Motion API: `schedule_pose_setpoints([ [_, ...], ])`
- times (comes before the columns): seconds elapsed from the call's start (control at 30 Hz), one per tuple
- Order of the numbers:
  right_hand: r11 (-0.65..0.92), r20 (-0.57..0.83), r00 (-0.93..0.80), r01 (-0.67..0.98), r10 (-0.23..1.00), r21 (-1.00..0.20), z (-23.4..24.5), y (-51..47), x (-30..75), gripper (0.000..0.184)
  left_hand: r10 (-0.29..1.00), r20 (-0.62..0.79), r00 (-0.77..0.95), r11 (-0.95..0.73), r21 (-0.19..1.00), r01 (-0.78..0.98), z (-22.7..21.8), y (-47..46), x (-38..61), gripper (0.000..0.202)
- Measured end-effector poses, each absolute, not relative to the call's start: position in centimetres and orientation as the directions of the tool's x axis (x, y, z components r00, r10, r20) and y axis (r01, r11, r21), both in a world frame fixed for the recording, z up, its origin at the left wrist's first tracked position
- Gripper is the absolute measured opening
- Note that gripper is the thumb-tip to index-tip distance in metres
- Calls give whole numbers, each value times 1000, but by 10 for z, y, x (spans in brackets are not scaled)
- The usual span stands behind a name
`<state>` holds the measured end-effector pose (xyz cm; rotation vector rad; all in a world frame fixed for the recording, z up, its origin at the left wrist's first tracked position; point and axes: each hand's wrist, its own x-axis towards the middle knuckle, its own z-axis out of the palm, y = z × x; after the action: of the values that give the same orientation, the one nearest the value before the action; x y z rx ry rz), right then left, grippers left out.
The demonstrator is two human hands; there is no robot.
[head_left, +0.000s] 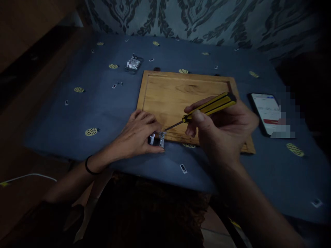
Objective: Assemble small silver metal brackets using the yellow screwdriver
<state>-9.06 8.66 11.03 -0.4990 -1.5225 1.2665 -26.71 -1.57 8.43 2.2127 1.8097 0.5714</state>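
Note:
My left hand [138, 132] is closed around a small metal part [159, 138] and pins it at the near left corner of a wooden tray [165, 93]. My right hand [222, 129] grips a screwdriver [207, 108] with a yellow and black handle. Its thin shaft slants down to the left and its tip touches the top of the metal part. A black band circles my left wrist.
The tray lies on a blue cloth with pineapple prints [77, 113]. A second small metal part [133, 64] lies at the far left beyond the tray, with tiny screws [119, 83] nearby. A lit phone [266, 112] lies right of the tray. A patterned curtain [196, 17] hangs behind.

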Motion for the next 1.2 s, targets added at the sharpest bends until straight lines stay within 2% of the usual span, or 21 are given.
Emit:
schedule_pose_setpoints([
  [0.3, 356, 445, -449, -271, 775, -894, 110, 85, -89, 27, 977, 149, 155, -203, 404, 892, 84, -16, -266, 48],
  [0.67, 311, 406, -427, -276, 808, -909, 109, 84, -90, 21, 974, 160, 164, -215, 399, 891, 84, -15, -267, 48],
  [1.0, 303, 386, -489, -243, 782, -921, 109, 84, -88, 26, 973, 166, 161, -215, 401, 890, 83, -15, -266, 48],
  [1.2, 330, 410, -501, -245, 762, -912, 107, 84, -85, 21, 977, 142, 157, -203, 412, 888, 85, -15, -266, 48],
])
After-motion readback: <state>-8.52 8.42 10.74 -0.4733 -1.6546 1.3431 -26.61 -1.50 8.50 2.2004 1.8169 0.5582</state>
